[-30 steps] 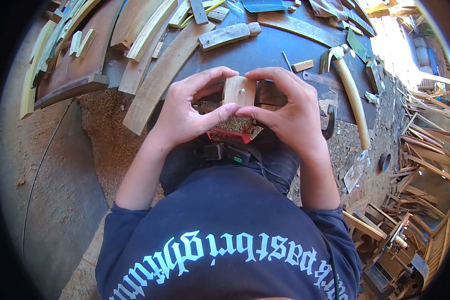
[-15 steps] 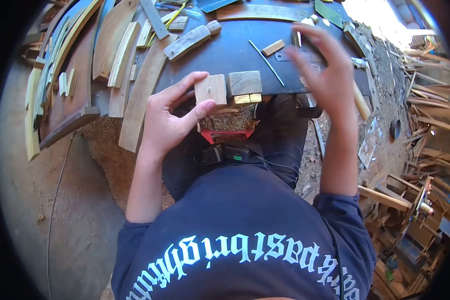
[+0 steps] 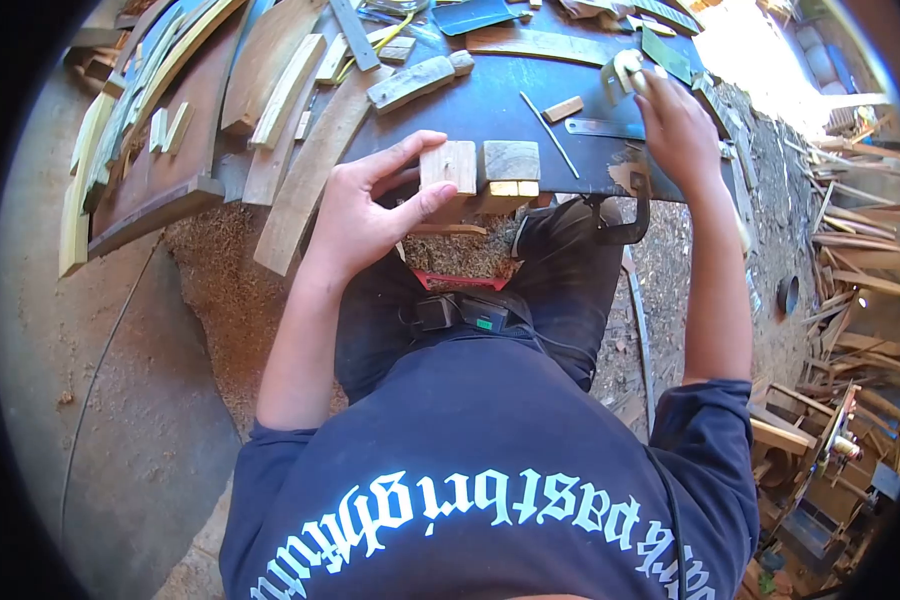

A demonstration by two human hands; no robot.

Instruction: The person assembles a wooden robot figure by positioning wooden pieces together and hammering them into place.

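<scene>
My left hand (image 3: 365,205) grips a small pale wooden block (image 3: 449,165) with a tiny nail in its face, thumb below and fingers above it, at the near edge of a dark workbench (image 3: 490,105). Right beside the block sits a grey-topped wooden block (image 3: 511,160) on small yellow pieces (image 3: 515,188). My right hand (image 3: 675,125) reaches to the bench's right side and closes around a hammer handle; the hammer head (image 3: 622,70) shows just above my fingers.
Curved wooden slats (image 3: 270,90) and offcuts are piled on the left of the bench. A thin metal rod (image 3: 543,120), a small wood chip (image 3: 564,108) and a flat metal blade (image 3: 600,127) lie mid-bench. Sawdust (image 3: 210,280) covers the ground; scrap wood (image 3: 850,250) lies right.
My right hand left the block, swung right across the bench and came down on the hammer. My left hand kept hold of the pale block.
</scene>
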